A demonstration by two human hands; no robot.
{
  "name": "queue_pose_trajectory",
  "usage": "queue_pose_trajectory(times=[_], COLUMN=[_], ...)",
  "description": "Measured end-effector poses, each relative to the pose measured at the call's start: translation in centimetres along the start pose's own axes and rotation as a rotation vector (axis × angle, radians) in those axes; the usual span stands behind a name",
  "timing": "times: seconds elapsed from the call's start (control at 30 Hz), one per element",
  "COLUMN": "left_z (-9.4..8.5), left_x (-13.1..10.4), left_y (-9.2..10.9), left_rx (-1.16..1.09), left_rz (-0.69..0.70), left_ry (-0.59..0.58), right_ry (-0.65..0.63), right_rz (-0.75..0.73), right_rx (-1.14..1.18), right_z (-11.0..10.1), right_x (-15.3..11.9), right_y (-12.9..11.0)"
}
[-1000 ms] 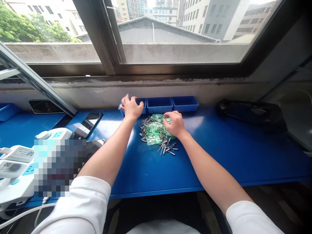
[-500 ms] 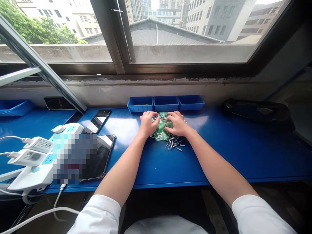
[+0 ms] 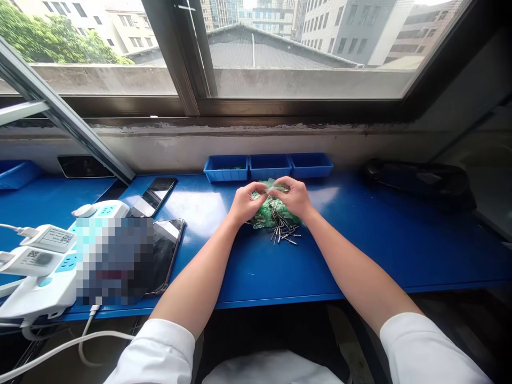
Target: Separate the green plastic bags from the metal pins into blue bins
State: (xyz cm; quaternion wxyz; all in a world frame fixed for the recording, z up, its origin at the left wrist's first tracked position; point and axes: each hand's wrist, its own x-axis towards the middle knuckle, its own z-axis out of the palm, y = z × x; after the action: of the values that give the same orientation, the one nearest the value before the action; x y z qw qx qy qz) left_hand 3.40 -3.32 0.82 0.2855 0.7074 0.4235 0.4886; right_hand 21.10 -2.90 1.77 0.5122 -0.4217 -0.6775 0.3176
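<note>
My left hand and my right hand meet over a heap in the middle of the blue table. Their thumbs and fingers are pinched on a crinkled, see-through green plastic bag. More green plastic lies beneath, among the loose metal pieces. Several blind rivets, thin silver pins with thicker ends, are spilled in front of the hands. The fingertips partly cover the held bag, so its opening cannot be made out.
Three blue bins stand in a row behind the hands; green bits lie in the left one. To the left are a phone, a tablet-like device and a white power strip with chargers. A black case sits at the right.
Both hands have lifted slightly and drawn closer together, fingers now pinching the green plastic. More of the rivets under it show. The view has shifted a little.
</note>
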Motion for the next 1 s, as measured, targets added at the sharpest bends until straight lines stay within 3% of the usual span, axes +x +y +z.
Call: queue_pose_trajectory(times=[0.13,0.3,0.5,0.73,1.0], left_z=[0.1,0.1,-0.2,-0.1,-0.3], left_x=[0.2,0.6,0.7,0.4,0.2], left_y=[0.1,0.2,0.3,0.1,0.2], left_rx=[-0.035,-0.191,-0.226,-0.004,0.066], left_rz=[-0.04,-0.166,-0.21,-0.022,0.054], left_ry=[0.1,0.158,0.11,0.199,0.208], right_ry=[-0.009,0.017,-0.01,-0.005,0.008], right_rz=[0.045,0.1,0.297,0.086,0.047], right_rx=[0.139,0.142,0.286,0.211,0.189], right_z=[0.1,0.0,0.0,-0.4,-0.2], right_x=[0.2,0.7,0.9,0.6,0.5], right_y=[0.1,0.5,0.3,0.5,1.1])
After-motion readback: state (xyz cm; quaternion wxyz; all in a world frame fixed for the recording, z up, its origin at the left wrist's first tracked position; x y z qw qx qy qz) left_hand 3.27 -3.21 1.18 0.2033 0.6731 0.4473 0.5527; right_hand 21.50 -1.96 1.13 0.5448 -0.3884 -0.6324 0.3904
